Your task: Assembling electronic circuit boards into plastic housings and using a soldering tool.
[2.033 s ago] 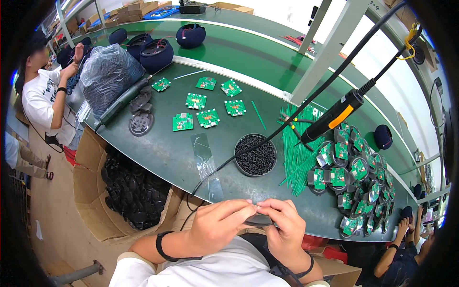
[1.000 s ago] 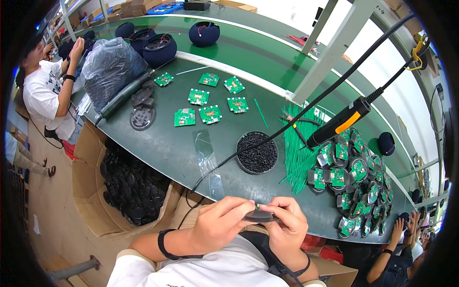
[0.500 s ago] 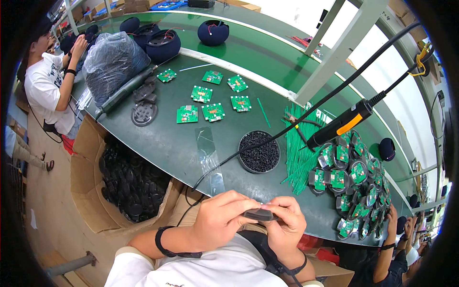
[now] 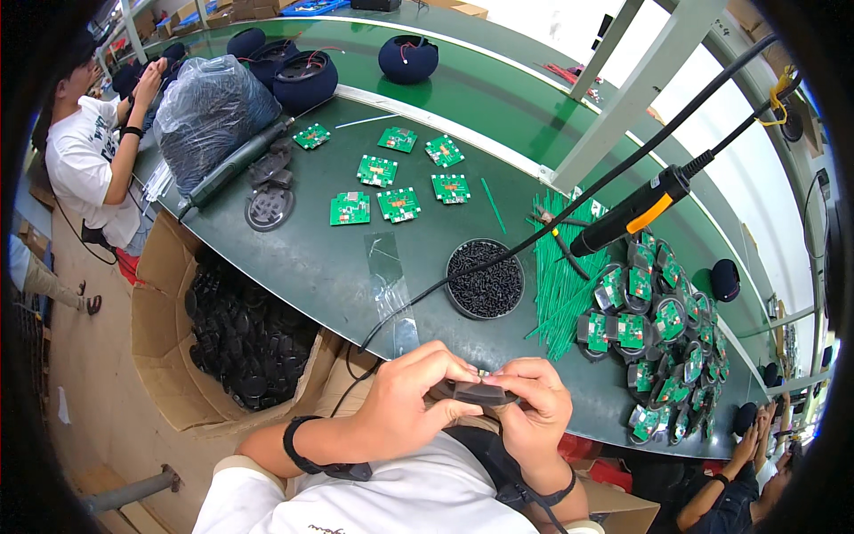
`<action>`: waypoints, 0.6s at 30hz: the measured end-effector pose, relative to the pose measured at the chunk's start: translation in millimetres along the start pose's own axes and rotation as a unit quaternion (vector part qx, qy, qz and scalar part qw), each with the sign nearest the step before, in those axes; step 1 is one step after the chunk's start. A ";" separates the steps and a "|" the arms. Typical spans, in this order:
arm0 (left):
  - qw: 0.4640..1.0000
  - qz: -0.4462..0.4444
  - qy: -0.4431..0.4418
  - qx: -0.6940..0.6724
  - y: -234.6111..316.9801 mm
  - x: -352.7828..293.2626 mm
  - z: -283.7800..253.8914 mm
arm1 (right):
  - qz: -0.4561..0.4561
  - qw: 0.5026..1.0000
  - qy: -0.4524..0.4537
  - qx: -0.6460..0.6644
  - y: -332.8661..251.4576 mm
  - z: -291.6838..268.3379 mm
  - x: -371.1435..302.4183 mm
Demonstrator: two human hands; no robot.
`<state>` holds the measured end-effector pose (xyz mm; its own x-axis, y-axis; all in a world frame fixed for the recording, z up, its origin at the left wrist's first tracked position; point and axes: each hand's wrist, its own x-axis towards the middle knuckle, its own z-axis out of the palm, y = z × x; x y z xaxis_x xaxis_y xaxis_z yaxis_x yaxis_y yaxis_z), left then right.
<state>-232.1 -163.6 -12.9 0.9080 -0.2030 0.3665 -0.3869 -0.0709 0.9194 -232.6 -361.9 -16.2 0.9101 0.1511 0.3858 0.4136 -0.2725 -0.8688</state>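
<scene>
Close to my body, my left hand [image 4: 411, 396] and my right hand [image 4: 535, 405] both grip a black plastic housing [image 4: 479, 393]. Its dark side faces me, and my thumbs and fingertips press along its upper edge. A small light bit shows between the fingertips, too small to name. Ahead on the green bench lie several loose green circuit boards [image 4: 398, 204]. Just beyond my hands stands a round tub of black screws [image 4: 485, 280]. Right of it is a heap of black housings fitted with green boards [image 4: 667, 320].
An electric screwdriver [image 4: 633, 214] hangs at the right, its black cable crossing the bench. Green ties [image 4: 560, 276] and pliers [image 4: 560, 233] lie below it. A carton of black parts [image 4: 249, 347] stands at left. Navy round pieces [image 4: 408, 59] sit on the conveyor. Co-workers are on both sides.
The housing has tilted in my fingers, showing more of its dark side. On the conveyor, the navy round piece has shifted right. At right, a co-worker's hand has moved away from the heap.
</scene>
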 end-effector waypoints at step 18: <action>0.945 0.135 -0.052 0.292 -59.2 -7.2 19.6 | -0.093 0.967 -0.091 -0.217 32.3 -23.2 -3.2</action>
<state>-218.9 -177.1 -72.8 0.7539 -0.3837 0.5333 -0.6534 -0.5228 0.5475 -221.6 -393.3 -38.3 0.8150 0.3898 0.4287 0.5784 -0.5913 -0.5620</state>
